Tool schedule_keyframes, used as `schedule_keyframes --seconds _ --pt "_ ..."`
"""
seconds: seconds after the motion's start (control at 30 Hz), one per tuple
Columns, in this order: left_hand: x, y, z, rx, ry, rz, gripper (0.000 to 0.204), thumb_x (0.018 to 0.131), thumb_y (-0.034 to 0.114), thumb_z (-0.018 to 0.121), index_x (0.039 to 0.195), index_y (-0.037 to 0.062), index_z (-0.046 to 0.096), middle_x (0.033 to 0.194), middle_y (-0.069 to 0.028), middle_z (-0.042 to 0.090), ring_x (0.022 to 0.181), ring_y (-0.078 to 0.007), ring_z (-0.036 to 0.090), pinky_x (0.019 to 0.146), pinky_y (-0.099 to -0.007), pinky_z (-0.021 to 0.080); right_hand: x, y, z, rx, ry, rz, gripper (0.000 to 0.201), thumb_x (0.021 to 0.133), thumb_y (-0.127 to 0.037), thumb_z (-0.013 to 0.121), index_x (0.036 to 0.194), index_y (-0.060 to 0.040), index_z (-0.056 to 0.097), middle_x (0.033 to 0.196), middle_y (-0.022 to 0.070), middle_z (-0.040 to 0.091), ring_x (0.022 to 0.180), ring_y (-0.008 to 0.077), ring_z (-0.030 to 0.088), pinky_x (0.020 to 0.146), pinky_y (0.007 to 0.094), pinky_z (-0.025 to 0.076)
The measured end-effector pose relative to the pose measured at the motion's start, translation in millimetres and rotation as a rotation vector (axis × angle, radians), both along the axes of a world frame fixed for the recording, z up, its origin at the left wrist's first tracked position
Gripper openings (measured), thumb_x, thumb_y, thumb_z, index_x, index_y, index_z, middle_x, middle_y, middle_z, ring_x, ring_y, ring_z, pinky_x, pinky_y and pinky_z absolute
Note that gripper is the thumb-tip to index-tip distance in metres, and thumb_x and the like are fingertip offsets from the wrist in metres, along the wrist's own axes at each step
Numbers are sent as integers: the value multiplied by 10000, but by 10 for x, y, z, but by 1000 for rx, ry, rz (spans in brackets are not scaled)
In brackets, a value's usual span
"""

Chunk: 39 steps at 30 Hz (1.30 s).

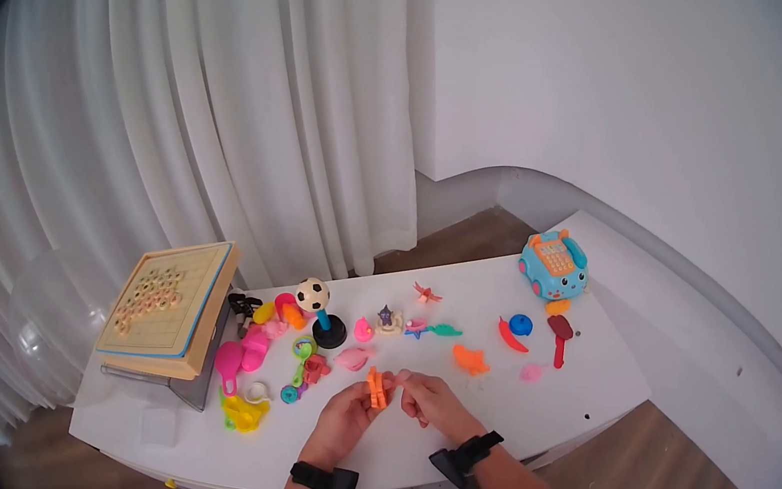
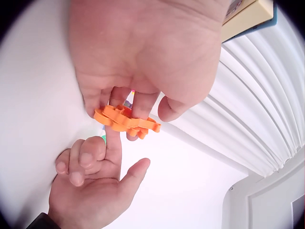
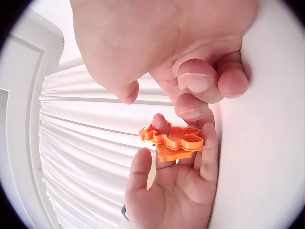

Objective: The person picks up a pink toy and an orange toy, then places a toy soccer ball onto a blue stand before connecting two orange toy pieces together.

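An orange cookie cutter point(image 1: 376, 389) with thin outlined walls is held up over the white table point(image 1: 507, 414) by my left hand point(image 1: 344, 422). In the right wrist view, one left fingertip point(image 3: 160, 125) comes over the front of the cutter point(image 3: 181, 140), while other fingers stay behind it. My right hand point(image 1: 436, 405) faces it, index finger point(image 2: 113, 145) stretched out to the cutter in the left wrist view and the other fingers curled in. A pink toy piece point(image 1: 355, 358) and another orange piece point(image 1: 470, 360) lie just beyond the hands.
A board-game box point(image 1: 168, 302) rests on a stand at the left. Near it are yellow toys point(image 1: 244, 413), a pink toy point(image 1: 229, 360) and a football on a black base point(image 1: 329, 333). A toy telephone point(image 1: 555, 265) and a dark red toy point(image 1: 559, 339) sit at the far right.
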<state>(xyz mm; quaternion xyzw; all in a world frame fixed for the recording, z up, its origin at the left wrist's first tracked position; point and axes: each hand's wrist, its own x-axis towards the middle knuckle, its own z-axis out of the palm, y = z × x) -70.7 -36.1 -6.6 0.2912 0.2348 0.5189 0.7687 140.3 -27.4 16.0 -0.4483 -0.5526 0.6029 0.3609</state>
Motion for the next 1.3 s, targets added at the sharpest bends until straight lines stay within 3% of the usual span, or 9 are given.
schedule_keyframes --seconds 0.2,0.27,0.4,0.5,0.57,0.67,0.9,1.07,1.3 --pt "-6 5 -75 34 35 -33 452 1094 263 508 1397 -59 602 1500 -164 597 1366 -253 583 1198 -375 414 -3 -30 54 24 75 -24 534 1110 -514 456 961 -56 689 675 -19 534 580 81 487 534 259 432" --pt "15 5 -54 45 62 -35 486 1106 305 478 1433 -36 594 1503 -141 601 1385 -253 567 1214 -384 390 53 72 -101 -45 -34 75 569 1122 -510 412 1269 -51 715 698 -5 543 597 88 488 556 259 442" --pt "0 5 -60 36 49 -43 509 1114 323 452 1456 -32 579 1517 -124 592 1403 -250 548 1222 -388 379 81 7 87 -49 -11 96 497 1100 -419 438 1164 -39 752 672 0 528 597 94 493 564 261 433" --pt "8 -5 -5 61 76 -75 569 1119 342 396 1528 -42 490 1589 -129 522 1451 -260 503 1243 -394 363 140 -16 132 -21 -27 160 371 1023 -225 497 1167 -40 784 669 -6 521 597 89 481 575 252 419" --pt "24 -22 41 27 82 -48 570 1117 351 392 1525 -36 481 1568 -140 539 1446 -264 506 1252 -410 361 156 -30 136 9 54 206 431 927 -73 525 1276 -68 778 673 -12 520 594 87 464 579 247 405" --pt "5 33 -76 8 49 -50 529 1116 329 436 1468 -53 536 1500 -164 588 1378 -273 571 1234 -431 392 177 17 98 7 68 256 541 902 -8 541 1404 -110 715 676 -16 517 590 84 448 579 245 395" --pt "-41 58 -88 44 54 -139 478 1109 282 455 1393 -86 567 1404 -207 631 1297 -320 638 1176 -458 478 215 -22 156 -55 172 190 586 874 -19 548 1435 -113 690 719 -10 537 580 71 456 531 238 402" --pt "7 -32 63 74 253 -96 419 1110 159 464 1422 -105 556 1370 -192 655 1289 -298 649 1118 -417 532 152 -8 118 22 214 172 592 942 -83 605 1533 -111 588 720 -20 534 588 54 466 506 238 408" --pt "-4 -57 201 83 304 -144 425 1101 139 462 1469 -58 544 1350 -198 678 1192 -297 707 1040 -402 575 98 -37 181 19 83 123 520 978 -133 631 1494 -79 595 682 -41 528 571 43 465 504 236 399"
